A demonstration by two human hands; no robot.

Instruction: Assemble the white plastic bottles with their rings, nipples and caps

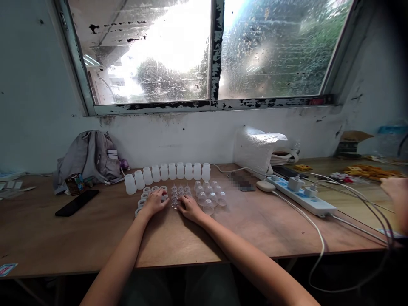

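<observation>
My left hand [155, 203] rests over a group of white screw rings [140, 204], with its fingers apart and touching some of them. My right hand [190, 208] lies at the near side of rows of clear nipple-shaped pieces [174, 193], its fingers slightly bent and apart over the closest ones. Neither hand visibly lifts anything. To the right of it stand several clear dome caps [212, 196] in rows. Behind all these, a curved row of frosted small bottles [172, 171] stands upright.
A black phone [77, 203] and a grey backpack [87, 157] are at left. At right, a white power strip [302, 196] trails cables [318, 238] over the table edge. A white bag [255, 148] leans on the wall. Another person's hand [397, 191] shows far right.
</observation>
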